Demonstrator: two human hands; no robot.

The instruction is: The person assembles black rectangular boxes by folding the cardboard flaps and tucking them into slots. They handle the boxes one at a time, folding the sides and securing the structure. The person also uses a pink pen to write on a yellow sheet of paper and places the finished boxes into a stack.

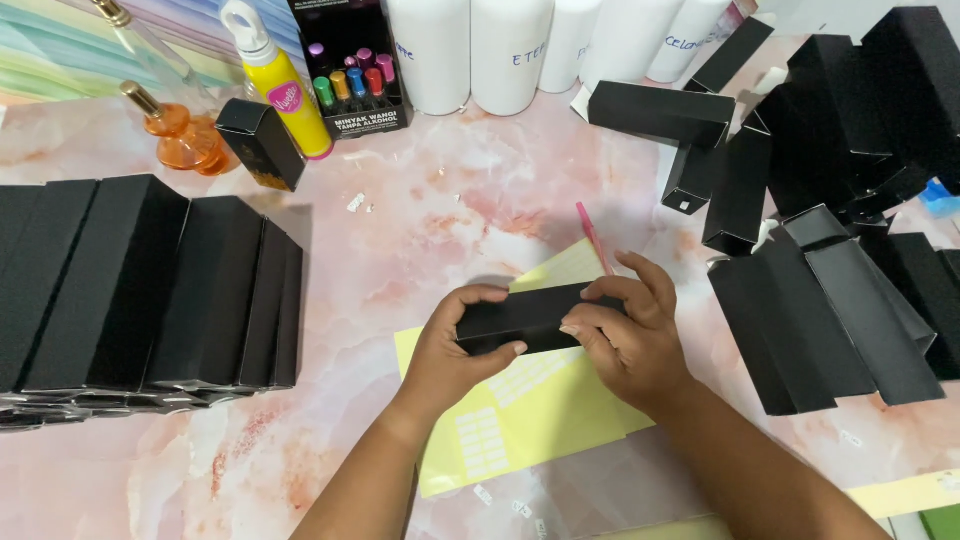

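A long black cardboard box lies sideways between both hands, just above a yellow sticker sheet with small white labels. My left hand wraps around the box's left end. My right hand grips the right end, fingers curled over its top edge. A pink pen lies on the table just beyond the sheet.
A row of black boxes lies at the left, a loose pile of black boxes at the right. At the back stand white cylinders, a yellow spray bottle, a display box of small coloured bottles and an orange glass bottle.
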